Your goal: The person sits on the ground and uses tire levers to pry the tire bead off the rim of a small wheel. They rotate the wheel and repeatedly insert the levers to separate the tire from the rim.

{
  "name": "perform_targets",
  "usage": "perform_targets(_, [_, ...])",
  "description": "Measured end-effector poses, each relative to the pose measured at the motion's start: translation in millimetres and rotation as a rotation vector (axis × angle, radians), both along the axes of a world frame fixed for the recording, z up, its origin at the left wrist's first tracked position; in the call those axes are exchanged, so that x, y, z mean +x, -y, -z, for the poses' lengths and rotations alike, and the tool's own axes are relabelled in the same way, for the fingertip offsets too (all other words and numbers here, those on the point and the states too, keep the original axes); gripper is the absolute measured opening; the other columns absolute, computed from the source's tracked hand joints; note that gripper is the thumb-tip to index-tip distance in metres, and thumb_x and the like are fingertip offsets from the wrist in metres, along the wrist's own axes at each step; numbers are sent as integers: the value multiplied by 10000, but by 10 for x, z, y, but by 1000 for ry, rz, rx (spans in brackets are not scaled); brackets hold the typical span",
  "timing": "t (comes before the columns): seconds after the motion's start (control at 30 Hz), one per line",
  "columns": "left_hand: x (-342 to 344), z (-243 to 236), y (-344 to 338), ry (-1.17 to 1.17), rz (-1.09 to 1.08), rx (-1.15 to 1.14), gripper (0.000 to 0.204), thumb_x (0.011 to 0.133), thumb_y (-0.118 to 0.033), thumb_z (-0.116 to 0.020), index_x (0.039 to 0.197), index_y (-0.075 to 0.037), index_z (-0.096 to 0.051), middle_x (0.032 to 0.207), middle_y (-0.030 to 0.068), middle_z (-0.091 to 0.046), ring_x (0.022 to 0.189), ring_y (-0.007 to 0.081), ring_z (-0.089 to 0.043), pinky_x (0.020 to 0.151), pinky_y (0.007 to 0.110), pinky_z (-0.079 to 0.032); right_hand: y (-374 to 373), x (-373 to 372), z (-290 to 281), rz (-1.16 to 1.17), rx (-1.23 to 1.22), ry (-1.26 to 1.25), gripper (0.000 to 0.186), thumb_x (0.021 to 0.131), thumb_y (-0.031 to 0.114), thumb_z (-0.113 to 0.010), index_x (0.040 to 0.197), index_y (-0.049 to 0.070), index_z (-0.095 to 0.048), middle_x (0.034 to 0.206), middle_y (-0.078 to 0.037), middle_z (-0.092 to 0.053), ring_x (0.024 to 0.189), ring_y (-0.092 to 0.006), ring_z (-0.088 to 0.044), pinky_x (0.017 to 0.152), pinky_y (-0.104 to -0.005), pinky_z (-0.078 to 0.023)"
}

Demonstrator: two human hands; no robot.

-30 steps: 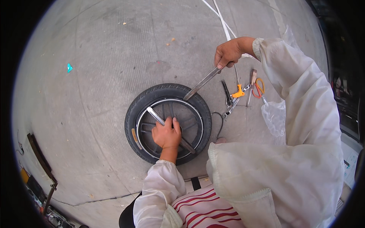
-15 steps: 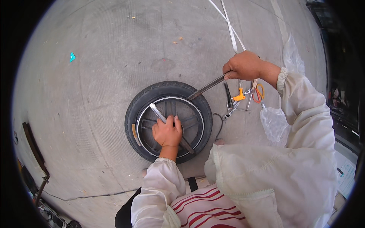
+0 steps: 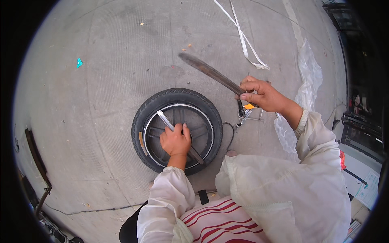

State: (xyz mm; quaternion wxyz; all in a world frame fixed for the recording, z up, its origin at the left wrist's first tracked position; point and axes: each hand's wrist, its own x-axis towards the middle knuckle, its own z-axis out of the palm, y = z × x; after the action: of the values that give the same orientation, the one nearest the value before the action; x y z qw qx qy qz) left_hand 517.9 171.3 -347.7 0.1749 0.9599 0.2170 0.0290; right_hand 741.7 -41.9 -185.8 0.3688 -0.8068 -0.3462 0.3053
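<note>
Currently, the right hand (image 3: 259, 94) grips a tyre lever (image 3: 210, 72) slanting forward-left, while the tyre (image 3: 177, 96) lies back-left, nearer the left hand (image 3: 176, 141) clutching a second lever (image 3: 165, 119).

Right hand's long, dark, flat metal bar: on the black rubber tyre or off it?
Off: the bar shows against grey concrete floor, with a visible gap to the tyre.

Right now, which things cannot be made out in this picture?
All from the head view:
Middle of the wheel: hidden by the left hand.
Gripped part of the raised bar: hidden by the right hand.
Orange tool: partly behind that hand.
White strap: cut off by the top edge.
Paper sheet: print too small.
</note>
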Motion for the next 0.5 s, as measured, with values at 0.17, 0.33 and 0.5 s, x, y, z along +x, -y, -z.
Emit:
perform_targets(0.17, [-4,-3,-2,3,8,-7,206,857,-376,-624,834,-183,-692,805,138,-598,692,346,-585,638,459,-462,-3,-51,125,203,-107,-561,311,1010,241,-529,1204,29,-648,928,-90,-683,728,-184,-617,667,-284,-479])
perform_targets(0.33, [-7,-12,-4,11,10,-1,206,854,-373,-625,832,-179,-692,803,135,-599,690,343,-586,636,458,-461,-113,-32,79,354,265,-1213,524,1033,350,-351,1357,-45,-471,1289,-298,-574,1103,-353,-652,899,-406,-550])
perform_targets(0.5, [-9,25,11,55,-6,15,230,844,-394,-633,763,-179,-653,772,122,-561,670,329,-564,638,451,-446,-164,15,122,422,269,-1444,445,1007,302,-410,1285,-30,-515,1294,-290,-568,1057,-331,-674,859,-381,-574])
